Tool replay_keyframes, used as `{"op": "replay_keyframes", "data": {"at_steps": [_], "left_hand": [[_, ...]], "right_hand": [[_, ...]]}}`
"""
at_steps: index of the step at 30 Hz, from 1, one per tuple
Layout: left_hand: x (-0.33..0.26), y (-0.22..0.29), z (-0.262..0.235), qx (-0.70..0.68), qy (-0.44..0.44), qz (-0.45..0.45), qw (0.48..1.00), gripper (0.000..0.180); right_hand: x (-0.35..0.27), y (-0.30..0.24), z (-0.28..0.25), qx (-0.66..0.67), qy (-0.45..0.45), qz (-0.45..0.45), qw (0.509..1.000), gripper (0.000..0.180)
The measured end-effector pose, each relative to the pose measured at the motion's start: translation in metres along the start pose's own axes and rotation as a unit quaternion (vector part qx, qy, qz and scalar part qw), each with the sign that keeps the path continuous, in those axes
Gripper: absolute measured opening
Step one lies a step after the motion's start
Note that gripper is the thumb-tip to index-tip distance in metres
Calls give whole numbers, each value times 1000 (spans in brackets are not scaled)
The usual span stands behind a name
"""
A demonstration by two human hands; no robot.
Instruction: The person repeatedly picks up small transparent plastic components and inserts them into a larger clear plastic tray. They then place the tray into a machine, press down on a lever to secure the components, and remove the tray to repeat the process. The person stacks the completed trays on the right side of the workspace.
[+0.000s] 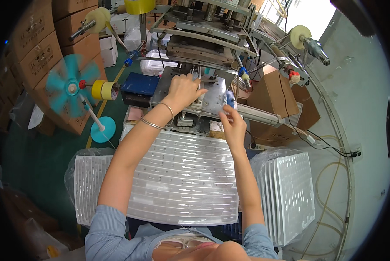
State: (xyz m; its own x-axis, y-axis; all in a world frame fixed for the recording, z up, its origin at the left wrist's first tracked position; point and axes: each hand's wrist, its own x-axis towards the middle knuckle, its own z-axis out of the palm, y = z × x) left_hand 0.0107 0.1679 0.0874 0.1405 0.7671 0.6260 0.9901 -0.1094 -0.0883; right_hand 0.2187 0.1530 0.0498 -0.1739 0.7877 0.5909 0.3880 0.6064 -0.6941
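My left hand point(184, 90), with bangles on its wrist, reaches over the metal plate point(216, 88) of a press machine. Its fingers bend down toward a fixture at the plate's middle, their tips hidden, while the thumb stands apart to the right. Close to the plate's right front edge, my right hand point(235, 126) is raised with curved fingers; a gap shows between thumb and index finger, and I see nothing held there. Below both hands lies a large translucent ribbed tray point(182, 174) with rows of small compartments.
The press head point(199, 54) hangs just beyond my hands. Stacked trays point(290, 195) stand at right, another tray point(90, 187) at left. A turquoise fan point(73, 87), a blue box point(140, 85) and cardboard cartons point(38, 52) are leftward. An open carton point(273, 95) and cables are right.
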Motion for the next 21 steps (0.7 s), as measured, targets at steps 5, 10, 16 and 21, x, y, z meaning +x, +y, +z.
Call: {"op": "replay_keyframes", "data": {"at_steps": [5, 10, 16, 21], "left_hand": [[-48, 2, -32, -273, 185, -76, 941, 21], [-141, -8, -68, -523, -15, -262, 811, 21], [-192, -27, -77, -731, -79, -437, 518, 34], [-243, -42, -81, -797, -49, -502, 332, 42]], "right_hand": [[52, -21, 53, -70, 99, -177, 977, 15], [85, -7, 77, -244, 66, -209, 945, 5], [66, 1, 53, -167, 58, -169, 970, 30], [-17, 14, -74, -107, 28, -66, 992, 26]]}}
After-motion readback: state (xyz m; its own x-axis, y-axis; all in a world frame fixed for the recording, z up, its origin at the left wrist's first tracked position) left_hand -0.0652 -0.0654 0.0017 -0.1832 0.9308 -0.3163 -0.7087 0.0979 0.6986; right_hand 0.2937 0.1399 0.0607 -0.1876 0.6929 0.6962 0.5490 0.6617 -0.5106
